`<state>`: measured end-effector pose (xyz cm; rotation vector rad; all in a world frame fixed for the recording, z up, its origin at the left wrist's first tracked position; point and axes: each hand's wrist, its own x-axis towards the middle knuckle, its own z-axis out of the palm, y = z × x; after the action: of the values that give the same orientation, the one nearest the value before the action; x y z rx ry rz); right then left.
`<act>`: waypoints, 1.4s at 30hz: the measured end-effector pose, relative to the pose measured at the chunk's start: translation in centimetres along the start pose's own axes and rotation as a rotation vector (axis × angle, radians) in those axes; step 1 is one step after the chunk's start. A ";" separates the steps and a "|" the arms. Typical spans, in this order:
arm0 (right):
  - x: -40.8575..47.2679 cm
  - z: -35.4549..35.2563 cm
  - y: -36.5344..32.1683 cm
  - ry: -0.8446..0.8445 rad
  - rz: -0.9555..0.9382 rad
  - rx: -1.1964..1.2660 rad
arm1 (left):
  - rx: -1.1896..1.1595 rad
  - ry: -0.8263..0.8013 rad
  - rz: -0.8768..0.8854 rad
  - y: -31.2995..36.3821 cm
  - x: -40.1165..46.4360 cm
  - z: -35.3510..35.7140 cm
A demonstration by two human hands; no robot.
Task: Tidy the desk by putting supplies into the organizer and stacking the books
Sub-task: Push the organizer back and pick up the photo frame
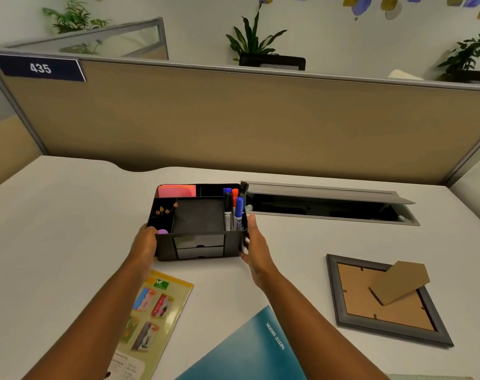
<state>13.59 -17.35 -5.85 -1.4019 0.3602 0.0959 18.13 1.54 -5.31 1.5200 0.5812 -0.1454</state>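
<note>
Black organizer (197, 239) (4 markers (233, 211), 2 drawers (199, 246)) gripped by 2 hands, left (144, 249), right (256, 252).

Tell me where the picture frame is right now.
In the head view, the picture frame lies face down on the desk, on the person's right, beyond the teal notebook and right of the black organizer.

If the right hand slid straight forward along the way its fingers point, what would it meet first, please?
Probably the open cable tray recessed in the desk, just past the organizer that the right hand holds; depth is uncertain.
</note>
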 end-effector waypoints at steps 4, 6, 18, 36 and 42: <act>1.5 0.9 0.6 -0.003 -0.058 -0.021 | -0.053 -0.041 0.077 -0.5 1.6 -0.3; 2.1 1.2 1.1 -0.024 -0.111 -0.109 | -0.052 -0.067 0.159 -1.2 2.9 -0.4; 8.1 0.0 -0.7 -0.152 -0.126 -0.366 | 0.033 -0.091 0.206 1.5 9.3 1.0; 2.4 -4.2 0.0 -0.056 -0.069 -0.719 | 0.249 0.113 0.305 0.4 5.3 1.9; -5.2 -7.2 2.1 0.014 0.102 -1.053 | 0.793 -0.500 0.253 -4.1 -4.8 3.2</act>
<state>6.70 -23.27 -7.13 -2.4217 0.4110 0.4011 13.12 -3.06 -7.01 2.2000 -0.1067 -0.5919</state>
